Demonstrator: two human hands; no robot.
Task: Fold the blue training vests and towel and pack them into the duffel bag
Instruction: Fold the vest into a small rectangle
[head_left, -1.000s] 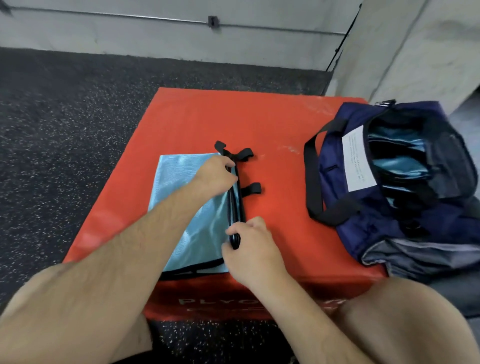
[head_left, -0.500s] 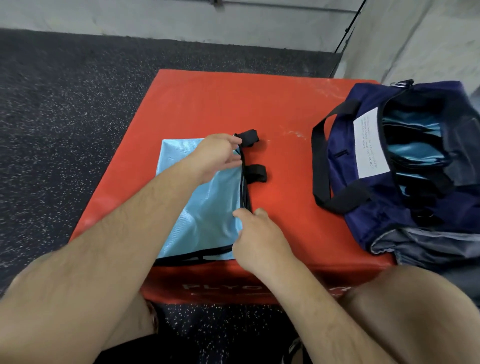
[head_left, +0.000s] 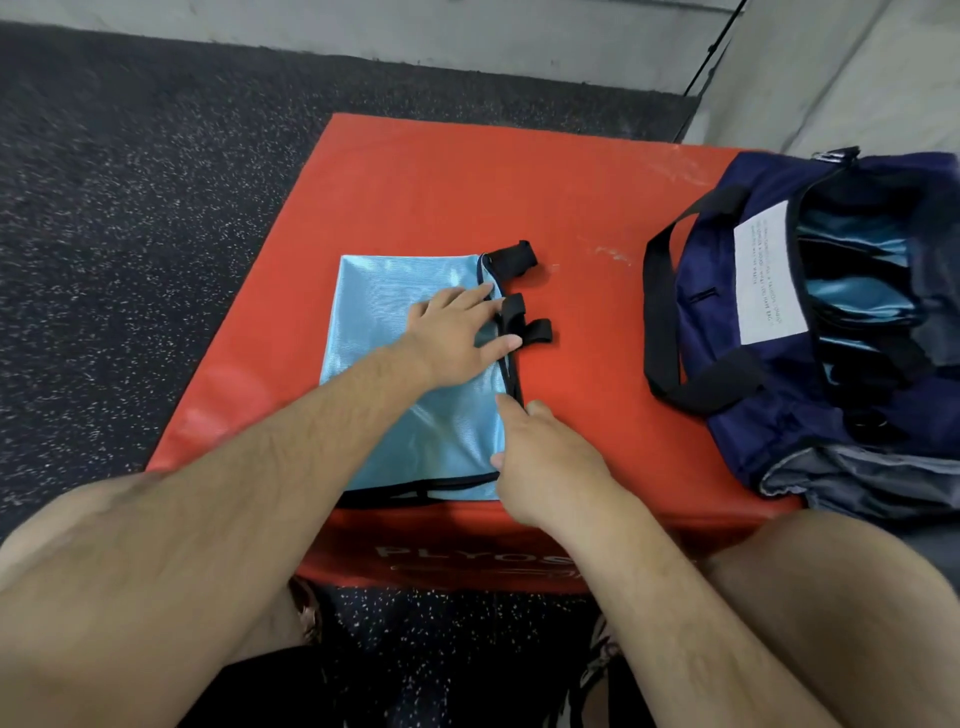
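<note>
Vest (head_left: 405, 291) is laid folded at box's (head_left: 597, 364) front edge, pressed flat by left grip (head_left: 452, 338) (fingers straight), right hem pinched by right grip (head_left: 545, 457). If lifted by hem only, fold may be lost; straps (head_left: 514, 257) may be snagged. Bare box is seen btwn vest & open bag (head_left: 753, 426).

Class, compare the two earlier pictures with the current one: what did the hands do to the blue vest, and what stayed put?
The left hand let go of the upper right edge of the blue vest and now presses flat on it. The right hand stayed pinching its right edge. The duffel bag stayed open on the red box.
</note>
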